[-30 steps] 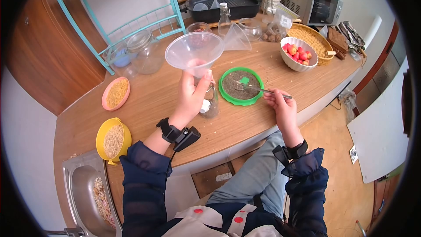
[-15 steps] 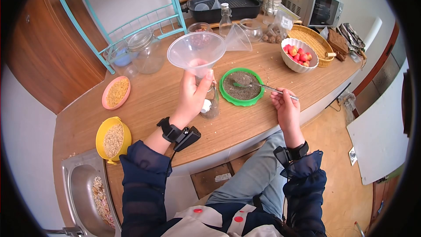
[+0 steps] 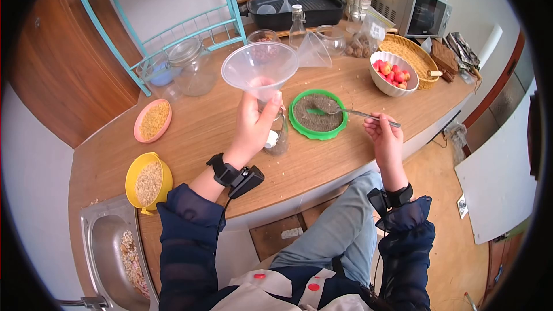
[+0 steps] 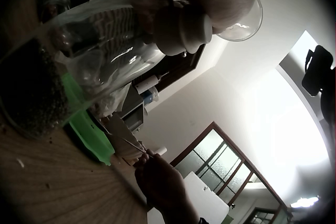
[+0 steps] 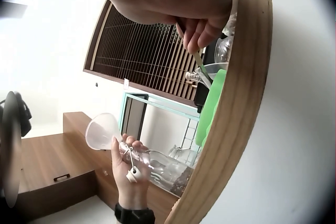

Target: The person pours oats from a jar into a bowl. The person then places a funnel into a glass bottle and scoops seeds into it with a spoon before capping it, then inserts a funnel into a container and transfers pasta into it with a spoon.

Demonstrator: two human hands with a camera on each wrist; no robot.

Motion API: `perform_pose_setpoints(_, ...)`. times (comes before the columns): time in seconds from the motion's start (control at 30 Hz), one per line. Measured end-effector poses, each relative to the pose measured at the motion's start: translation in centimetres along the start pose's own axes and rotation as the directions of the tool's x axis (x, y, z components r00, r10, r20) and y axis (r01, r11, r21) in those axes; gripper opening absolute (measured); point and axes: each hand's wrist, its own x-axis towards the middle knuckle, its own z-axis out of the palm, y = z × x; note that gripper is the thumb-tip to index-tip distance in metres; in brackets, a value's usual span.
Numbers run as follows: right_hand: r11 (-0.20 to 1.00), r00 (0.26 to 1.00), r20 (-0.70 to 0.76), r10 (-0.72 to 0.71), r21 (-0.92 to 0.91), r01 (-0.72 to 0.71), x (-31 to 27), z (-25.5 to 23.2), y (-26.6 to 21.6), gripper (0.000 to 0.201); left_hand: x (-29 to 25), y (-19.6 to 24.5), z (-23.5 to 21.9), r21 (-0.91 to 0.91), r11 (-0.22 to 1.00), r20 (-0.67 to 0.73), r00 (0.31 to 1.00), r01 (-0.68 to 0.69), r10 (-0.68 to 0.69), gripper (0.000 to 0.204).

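Note:
My left hand (image 3: 252,129) grips the neck of a clear swing-top glass bottle (image 5: 165,170) together with a translucent plastic funnel (image 3: 259,68), whose wide mouth faces up. Dark fine grains (image 4: 34,90) lie in the bottom of the bottle, and its white stopper (image 4: 190,30) hangs beside the neck. In my right hand (image 3: 387,145) a metal spoon (image 3: 364,114) is pinched by its handle. The spoon's bowl is at the right side of a green scalloped dish (image 3: 318,135), over greyish-brown grains (image 3: 308,105). A patch of the dish's green bottom shows through.
To the left are a pink dish (image 3: 167,122) of yellow pieces, a yellow bowl (image 3: 166,179) of pale flakes and a sink (image 3: 92,242). Behind stand glass jars (image 3: 193,75), another funnel (image 3: 314,52) and a black pan (image 3: 296,18). A white bowl (image 3: 383,82) holds red fruit.
My right hand has drawn the spoon to the right across the green dish, and the bare green patch has changed shape. The left hand, funnel and bottle have hardly moved.

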Motion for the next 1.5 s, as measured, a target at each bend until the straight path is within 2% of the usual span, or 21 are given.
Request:
perform_pose_setpoints(0.17,1.0,1.0,0.025,-0.004,0.013,0.004,0.7,0.9,-3.0,0.025,0.0,0.0,0.0,0.003,1.0,0.007,1.0,-0.014,0.014,0.026)
perform_pose_setpoints(0.4,0.987,0.983,0.093,-0.16,0.046,0.156,2.5,3.5,-9.4,0.026,0.0,-0.4,-0.2,0.004,1.0,0.012,1.0,-0.015,0.015,0.026)
perform_pose_setpoints(0.7,0.969,0.944,0.222,-0.246,0.078,0.234,2.6,8.7,-14.3,0.027,0.0,-0.5,-0.2,-0.015,1.0,0.0,1.0,-0.011,0.011,0.027)
perform_pose_setpoints(0.87,0.966,0.908,0.332,-0.255,0.12,0.228,1.4,10.9,-14.0,0.027,0.1,0.1,0.0,0.046,0.999,0.02,1.0,0.0,-0.001,0.03)
perform_pose_setpoints(1.2,0.975,0.895,0.387,-0.223,0.102,0.199,-0.3,11.6,-12.6,0.028,0.1,0.3,0.0,0.075,0.997,0.023,1.0,0.002,-0.004,0.026)
perform_pose_setpoints(1.5,0.966,0.884,0.39,-0.258,0.087,0.243,-0.7,11.6,-11.8,0.026,0.1,0.1,-0.1,0.071,0.997,0.023,0.999,0.024,-0.025,0.026)
